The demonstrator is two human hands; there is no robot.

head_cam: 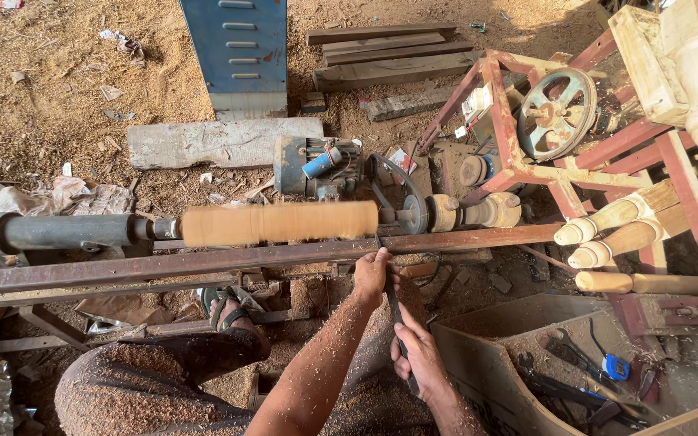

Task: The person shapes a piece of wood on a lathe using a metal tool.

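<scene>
A pale wooden cylinder (pixel 276 223) is blurred with spin between the dark tailstock (pixel 58 232) and the headstock chuck (pixel 446 212) of a floor lathe. My left hand (pixel 372 274) rests on the rusty steel rail (pixel 203 262) just below the cylinder's right end, gripping the front of a dark long-handled chisel (pixel 393 311). My right hand (pixel 418 355) holds the chisel's handle lower down. Sawdust covers both forearms. My foot in a sandal (pixel 228 311) sits under the rail.
A blue-grey motor (pixel 317 165) with a belt lies behind the lathe. A red metal frame (pixel 527 173) carries a pulley wheel (pixel 555 113) and turned wooden legs (pixel 607 222). A wooden box (pixel 486 363) of tools stands at the lower right. Planks (pixel 224 141) and a blue cabinet (pixel 236 48) lie on the sawdust floor.
</scene>
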